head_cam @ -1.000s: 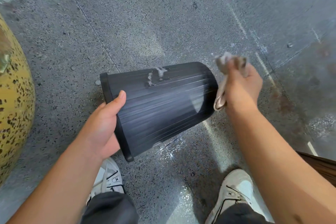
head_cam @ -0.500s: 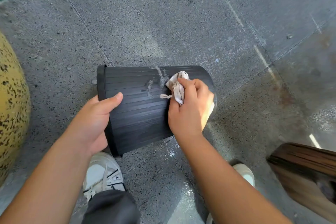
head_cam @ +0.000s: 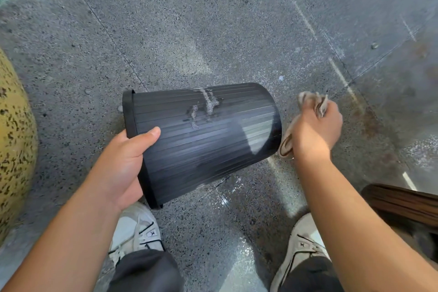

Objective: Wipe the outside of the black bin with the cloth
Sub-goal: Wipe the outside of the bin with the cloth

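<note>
A yellow, black-speckled rounded object (head_cam: pixel 14 140) sits far left. The left hand (head_cam: pixel 123 163) grips the rim of the ribbed black plastic bin (head_cam: pixel 203 140), held on its side above grey speckled concrete floor (head_cam: pixel 213 31), pale smears on its wall. Just beside its base, the right hand (head_cam: pixel 315 130) is clenched around a crumpled beige cloth (head_cam: pixel 308 104).

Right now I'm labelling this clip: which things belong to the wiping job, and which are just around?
Job: black bin, cloth, left hand gripping the rim, right hand holding the cloth.

Around: yellow speckled object, wooden thing, shoes.
</note>
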